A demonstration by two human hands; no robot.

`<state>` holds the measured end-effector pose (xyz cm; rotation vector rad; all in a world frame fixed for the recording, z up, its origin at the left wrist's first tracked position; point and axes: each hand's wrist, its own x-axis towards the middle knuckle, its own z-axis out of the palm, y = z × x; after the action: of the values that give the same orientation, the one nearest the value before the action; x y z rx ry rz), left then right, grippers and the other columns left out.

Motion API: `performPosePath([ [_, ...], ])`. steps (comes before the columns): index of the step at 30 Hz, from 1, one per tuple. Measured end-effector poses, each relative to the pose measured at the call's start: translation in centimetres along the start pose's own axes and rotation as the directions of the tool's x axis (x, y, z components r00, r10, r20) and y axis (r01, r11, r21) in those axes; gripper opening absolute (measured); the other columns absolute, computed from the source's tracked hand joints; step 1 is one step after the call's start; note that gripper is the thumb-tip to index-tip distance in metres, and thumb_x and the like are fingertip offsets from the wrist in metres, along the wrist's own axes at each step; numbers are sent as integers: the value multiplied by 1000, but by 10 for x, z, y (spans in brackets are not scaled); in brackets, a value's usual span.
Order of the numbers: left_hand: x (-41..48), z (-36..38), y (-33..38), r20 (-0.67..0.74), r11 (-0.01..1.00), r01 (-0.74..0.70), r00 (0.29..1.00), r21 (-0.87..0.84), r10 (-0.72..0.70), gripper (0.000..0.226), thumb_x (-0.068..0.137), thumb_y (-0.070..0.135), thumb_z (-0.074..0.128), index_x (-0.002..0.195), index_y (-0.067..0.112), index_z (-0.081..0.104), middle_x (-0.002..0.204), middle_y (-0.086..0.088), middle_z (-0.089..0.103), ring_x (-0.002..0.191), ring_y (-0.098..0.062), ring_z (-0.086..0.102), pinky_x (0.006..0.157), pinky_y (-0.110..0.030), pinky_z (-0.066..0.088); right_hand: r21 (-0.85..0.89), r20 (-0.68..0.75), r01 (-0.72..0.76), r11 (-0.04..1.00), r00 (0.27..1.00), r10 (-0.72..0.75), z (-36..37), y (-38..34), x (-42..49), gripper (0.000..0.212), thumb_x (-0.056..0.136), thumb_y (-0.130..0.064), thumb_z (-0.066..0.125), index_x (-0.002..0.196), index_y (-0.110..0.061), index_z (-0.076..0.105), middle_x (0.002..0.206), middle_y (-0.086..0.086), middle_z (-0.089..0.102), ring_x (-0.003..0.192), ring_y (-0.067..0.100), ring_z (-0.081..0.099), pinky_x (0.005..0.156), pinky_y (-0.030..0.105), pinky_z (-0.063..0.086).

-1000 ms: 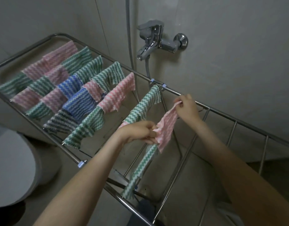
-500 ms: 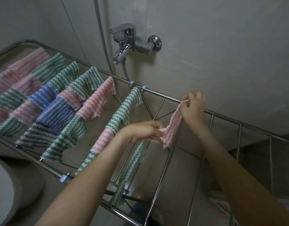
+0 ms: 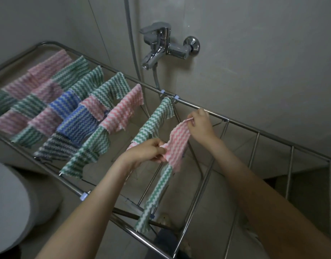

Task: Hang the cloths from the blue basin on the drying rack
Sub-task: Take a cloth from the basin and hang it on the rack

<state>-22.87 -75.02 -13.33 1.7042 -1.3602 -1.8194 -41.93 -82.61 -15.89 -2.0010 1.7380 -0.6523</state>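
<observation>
The person stretches a pink-and-white zigzag cloth (image 3: pixel 178 143) between both hands above the steel drying rack (image 3: pixel 258 130). The right hand (image 3: pixel 201 125) pinches the cloth's far corner close to the rack's far rail, and the left hand (image 3: pixel 145 152) grips the near edge with curled fingers. Whether the cloth already rests on a rod cannot be told. Just to its left a green-and-white cloth (image 3: pixel 157 120) hangs over a rod, and on the near side a second green-and-white cloth (image 3: pixel 154 197) dangles towards the rack's near rail, its top hidden behind the held cloth. Further left the rods are covered with overlapping cloths: a pink one (image 3: pixel 123 113), a blue one (image 3: pixel 77 124), more green and pink ones, and a grey-striped one (image 3: pixel 52 146). A chrome mixer tap (image 3: pixel 161 43) is fixed to the wall (image 3: pixel 254 53) behind the rack, with a shower hose (image 3: pixel 132 43) running up beside it. A rounded white object (image 3: pixel 9 202) sits at lower left.
</observation>
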Motion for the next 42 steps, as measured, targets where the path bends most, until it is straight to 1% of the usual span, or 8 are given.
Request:
performPosePath([
  [5,5,-10,-15,-121,983,118,987,138,-102,14,87,3,50,75,11,49,69,-9,57,62,-19,54,58,-27,44,31,274,20,999,961,-28,11,-7,5,55,87,-5,53,140,-9,40,142,13,41,131,29,37,108,31,27],
  [9,13,-4,-21,-187,914,207,971,347,-149,22,90,13,50,68,8,51,72,-12,58,69,-25,56,59,-28,46,-134,486,111,985,873,-32,16,-5,-4,61,82,-42,44,140,-21,42,144,2,43,135,19,35,107,29,16],
  [13,21,1,-23,-175,841,270,962,468,-211,25,94,18,45,74,6,55,82,-14,60,78,-30,63,70,-36,55,-116,348,49,992,938,-5,15,1,-10,68,73,-43,41,136,-18,47,146,4,38,138,21,27,108,33,16],
  [17,21,11,-17,-179,769,279,960,575,-215,37,97,23,44,120,-4,52,109,-16,62,103,-30,61,76,-32,48,15,54,-183,983,982,182,11,4,-8,49,83,-25,59,123,2,49,126,20,48,119,35,42,95,32,31],
  [20,28,21,-9,-189,849,148,980,508,-57,41,97,33,43,125,3,49,123,-14,59,111,-30,57,84,-31,44,59,153,-398,915,910,386,10,5,-7,28,88,-20,59,106,-1,49,116,22,56,108,34,53,76,29,35],
  [23,33,35,-4,7,878,-22,1000,478,22,32,97,36,42,109,10,56,107,-13,66,93,-28,63,79,-34,48,46,204,-416,908,894,399,13,6,-12,26,90,-18,57,107,-1,47,116,24,57,108,35,54,74,28,35],
  [31,16,38,2,-60,853,6,998,522,29,36,98,25,37,127,7,51,121,-18,60,107,-32,58,90,-37,46,-179,155,50,983,988,-22,10,-2,-35,44,94,-26,51,134,-8,44,141,9,39,130,25,31,105,35,22],
  [42,-109,8,-30,-586,885,141,793,444,168,32,97,23,45,124,9,54,125,-16,60,116,-30,56,90,-32,43,63,346,488,871,808,-477,9,-109,-84,54,81,-37,52,128,-12,51,132,6,49,125,26,39,101,38,30],
])
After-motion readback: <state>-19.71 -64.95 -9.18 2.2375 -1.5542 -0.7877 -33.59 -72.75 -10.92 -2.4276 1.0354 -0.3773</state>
